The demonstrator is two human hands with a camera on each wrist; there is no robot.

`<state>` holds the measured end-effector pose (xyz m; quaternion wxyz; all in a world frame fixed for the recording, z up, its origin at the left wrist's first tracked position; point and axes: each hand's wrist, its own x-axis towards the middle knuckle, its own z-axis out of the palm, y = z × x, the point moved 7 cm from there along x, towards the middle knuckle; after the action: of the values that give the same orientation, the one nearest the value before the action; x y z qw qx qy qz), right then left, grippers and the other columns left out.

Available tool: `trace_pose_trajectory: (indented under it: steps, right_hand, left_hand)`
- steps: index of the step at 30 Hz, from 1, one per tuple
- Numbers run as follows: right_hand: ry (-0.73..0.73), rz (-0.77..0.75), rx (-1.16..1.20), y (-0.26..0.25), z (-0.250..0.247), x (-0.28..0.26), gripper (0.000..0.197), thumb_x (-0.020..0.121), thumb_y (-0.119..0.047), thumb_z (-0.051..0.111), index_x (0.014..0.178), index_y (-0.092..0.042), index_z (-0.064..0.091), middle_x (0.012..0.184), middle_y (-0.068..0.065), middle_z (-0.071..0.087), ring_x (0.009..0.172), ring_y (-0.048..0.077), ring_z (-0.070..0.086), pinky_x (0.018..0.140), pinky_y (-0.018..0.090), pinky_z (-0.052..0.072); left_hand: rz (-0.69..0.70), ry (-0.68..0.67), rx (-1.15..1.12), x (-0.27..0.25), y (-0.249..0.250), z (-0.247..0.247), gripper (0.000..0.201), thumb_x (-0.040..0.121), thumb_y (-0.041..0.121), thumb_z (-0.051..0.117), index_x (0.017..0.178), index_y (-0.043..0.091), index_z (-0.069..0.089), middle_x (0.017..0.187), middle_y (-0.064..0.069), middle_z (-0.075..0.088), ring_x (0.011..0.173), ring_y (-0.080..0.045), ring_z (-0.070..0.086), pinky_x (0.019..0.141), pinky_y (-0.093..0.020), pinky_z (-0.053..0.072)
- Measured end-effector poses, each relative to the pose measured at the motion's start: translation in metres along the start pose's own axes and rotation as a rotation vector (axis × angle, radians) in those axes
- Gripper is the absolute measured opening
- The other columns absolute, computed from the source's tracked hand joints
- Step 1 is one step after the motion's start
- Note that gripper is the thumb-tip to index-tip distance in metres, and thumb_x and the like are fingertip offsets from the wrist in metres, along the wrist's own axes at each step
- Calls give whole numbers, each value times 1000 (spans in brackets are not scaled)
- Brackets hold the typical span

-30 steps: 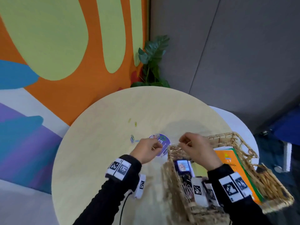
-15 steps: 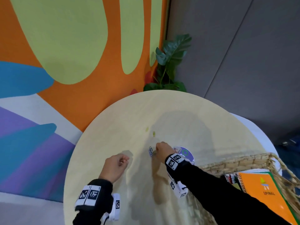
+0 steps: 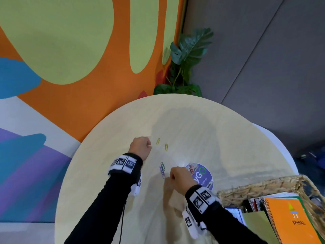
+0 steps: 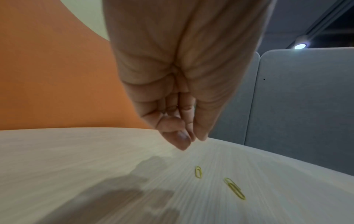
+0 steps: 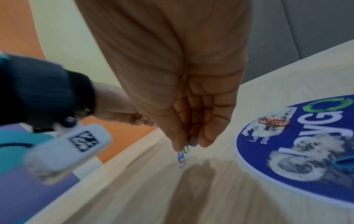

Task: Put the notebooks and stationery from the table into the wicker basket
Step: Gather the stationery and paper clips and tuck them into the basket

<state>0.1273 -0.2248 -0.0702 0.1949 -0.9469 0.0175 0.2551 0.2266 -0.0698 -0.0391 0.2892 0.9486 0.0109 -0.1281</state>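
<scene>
Paperclips (image 3: 162,169), light, thin and slippery on the table (image 3: 202,124), are pinched at their loops by the right hand (image 3: 179,176), while the left hand (image 3: 140,147), curled and seemingly empty, hovers near two yellow clips (image 4: 216,180).

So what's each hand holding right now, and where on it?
Right hand pinches a blue paperclip by one looped end. Left hand: cannot tell.

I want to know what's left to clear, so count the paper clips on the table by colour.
Yellow clips: 2
Orange clip: 1, on the round sticker
Blue clip: 1, also on the sticker
Blue-green bunch pinched by the right hand: about 3, blurred
Total: about 7
</scene>
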Motion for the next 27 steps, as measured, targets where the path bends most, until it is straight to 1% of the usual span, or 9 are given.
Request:
trace_pose_trajectory:
  steps: [2,7,9,12,16,19,22,24,27]
  right_hand:
    - [61,-26,29,3,-4,-11,19,87,-7,48,71,-17,50,89,10,64,84,26,58,67,24,33]
    - [183,-115,117,0,-20,-44,12,88,-18,59,85,-8,63,85,4,67,76,13,48,58,22,32]
    - [217,-144,168,-2,-30,-58,12,87,-20,61,84,-9,63,82,1,67,74,11,49,58,19,33]
    - [248,-176,209,-5,-50,-78,12,86,-23,61,81,-13,62,76,-7,63,68,6,48,66,22,38]
    - [276,-178,271,2,-90,-108,21,84,-22,63,67,-25,51,53,-16,50,56,-1,47,55,12,33]
    - [342,-131,365,29,-126,-137,18,82,-19,67,68,-23,57,52,-11,52,53,6,46,53,13,33]
    - [356,-80,349,72,-146,-168,17,82,-17,69,70,-22,58,56,-10,57,51,4,47,51,12,34]
    - [324,-35,236,102,-144,-182,20,79,-15,70,70,-26,56,59,-16,60,54,0,51,53,12,36]
    - [184,26,90,136,-117,-190,22,79,-12,69,73,-28,56,53,-19,53,58,-7,53,54,9,36]
  left_hand:
    - [1,-3,25,20,12,4,21,89,13,53,99,6,69,109,-14,70,103,-31,64,87,-33,51]
    - [-45,-93,165,55,29,25,23,89,13,53,92,-3,68,100,-20,72,92,-36,67,70,-33,51]
    - [-82,-132,201,61,29,34,25,89,15,55,96,-5,66,104,-20,70,94,-36,67,72,-32,51]
    - [-118,-149,230,66,25,44,24,88,15,57,101,-4,64,107,-19,69,96,-35,67,71,-31,49]
    - [-164,-120,253,72,19,49,25,91,14,57,102,-8,64,108,-22,68,99,-37,66,79,-35,52]
    - [-178,-124,249,71,17,51,29,92,16,55,104,-9,63,110,-24,67,101,-38,65,82,-37,52]
    - [-166,-98,242,64,16,44,30,92,20,53,103,-6,65,111,-25,67,102,-40,63,83,-38,51]
    - [-136,-51,207,57,18,34,29,92,20,54,99,-5,67,109,-25,67,101,-42,63,85,-40,51]
    - [-31,40,116,38,34,9,24,91,19,58,90,-2,69,104,-24,70,99,-41,62,85,-41,51]
